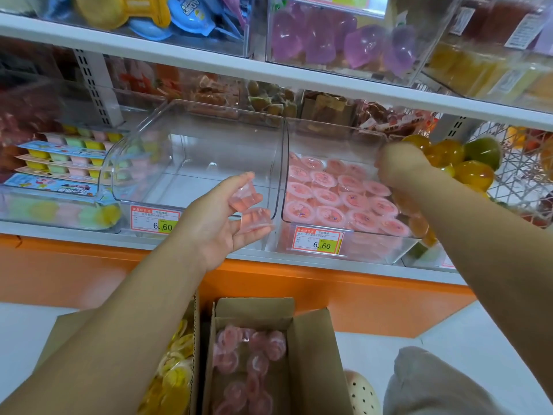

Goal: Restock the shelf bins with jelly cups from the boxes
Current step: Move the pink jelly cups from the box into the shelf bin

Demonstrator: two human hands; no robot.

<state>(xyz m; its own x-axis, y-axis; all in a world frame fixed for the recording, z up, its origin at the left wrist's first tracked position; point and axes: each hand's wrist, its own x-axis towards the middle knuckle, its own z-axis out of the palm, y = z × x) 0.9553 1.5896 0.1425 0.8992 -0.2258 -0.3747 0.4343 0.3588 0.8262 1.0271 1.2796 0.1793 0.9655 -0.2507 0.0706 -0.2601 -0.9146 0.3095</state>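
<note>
My left hand [223,218] is palm up in front of the empty clear bin [191,151], holding two pink jelly cups [250,206] in its fingers. My right hand [395,166] reaches into the back right of the neighbouring clear bin [389,253], which holds several pink jelly cups [338,199] lying lid up. That hand is blurred and seen from behind, so its fingers and any cup in them are hidden. On the floor below stands an open cardboard box [311,348] with loose pink jelly cups [251,363].
A second box with yellow jelly cups [176,375] sits left of the pink one. Orange and green jelly balls fill a wire basket [514,172] on the right. Multi-colour jelly packs [62,157] lie on the left. An upper shelf [299,73] overhangs the bins. My knee [434,384] is bottom right.
</note>
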